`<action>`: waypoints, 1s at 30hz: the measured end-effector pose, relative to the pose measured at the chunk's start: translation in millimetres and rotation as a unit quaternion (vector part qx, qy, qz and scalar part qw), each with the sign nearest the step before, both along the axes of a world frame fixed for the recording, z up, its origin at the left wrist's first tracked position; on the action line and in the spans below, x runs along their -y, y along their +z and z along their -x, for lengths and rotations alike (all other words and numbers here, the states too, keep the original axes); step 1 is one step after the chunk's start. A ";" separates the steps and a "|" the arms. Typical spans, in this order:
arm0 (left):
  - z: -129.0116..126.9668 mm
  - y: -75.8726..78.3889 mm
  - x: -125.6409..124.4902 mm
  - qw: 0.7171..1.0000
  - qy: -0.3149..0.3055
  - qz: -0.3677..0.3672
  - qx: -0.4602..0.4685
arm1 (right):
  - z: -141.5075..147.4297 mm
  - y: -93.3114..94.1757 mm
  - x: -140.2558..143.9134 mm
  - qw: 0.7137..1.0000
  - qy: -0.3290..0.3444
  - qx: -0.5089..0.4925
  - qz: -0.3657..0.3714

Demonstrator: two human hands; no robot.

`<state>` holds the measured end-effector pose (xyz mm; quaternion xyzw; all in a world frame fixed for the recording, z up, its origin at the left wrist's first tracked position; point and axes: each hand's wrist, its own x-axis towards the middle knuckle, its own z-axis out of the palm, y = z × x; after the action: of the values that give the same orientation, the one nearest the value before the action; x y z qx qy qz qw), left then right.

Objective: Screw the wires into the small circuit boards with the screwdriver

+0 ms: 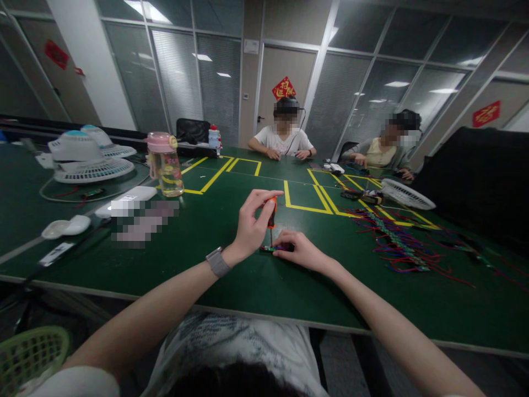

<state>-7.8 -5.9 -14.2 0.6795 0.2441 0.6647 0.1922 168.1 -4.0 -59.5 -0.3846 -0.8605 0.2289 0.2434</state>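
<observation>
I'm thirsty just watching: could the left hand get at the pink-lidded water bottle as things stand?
Probably yes, but not freely: the left hand is gripping a small screwdriver upright on the part under the right hand. The bottle stands farther off to the left, with bare green table between.

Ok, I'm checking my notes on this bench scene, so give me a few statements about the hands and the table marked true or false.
1. The left hand holds a small screwdriver upright, tip down. True.
2. The right hand is lifted clear of the table. False: it rests on the table, pressing on a small circuit board.
3. A watch is on the left wrist. True.
4. The bottle with the pink lid lies on its side. False: it stands upright, to the left.
5. A bundle of coloured wires lies to the right of the hands. True.
</observation>
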 end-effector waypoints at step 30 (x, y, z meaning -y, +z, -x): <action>-1.7 -2.1 -2.1 0.998 -0.047 0.034 0.013 | -0.3 -2.8 -1.3 1.000 -0.001 -0.008 0.003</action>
<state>-6.1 -3.8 -16.3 0.6744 0.2318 0.6553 0.2490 168.4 -2.7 -62.3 -0.3847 -0.8574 0.2340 0.2494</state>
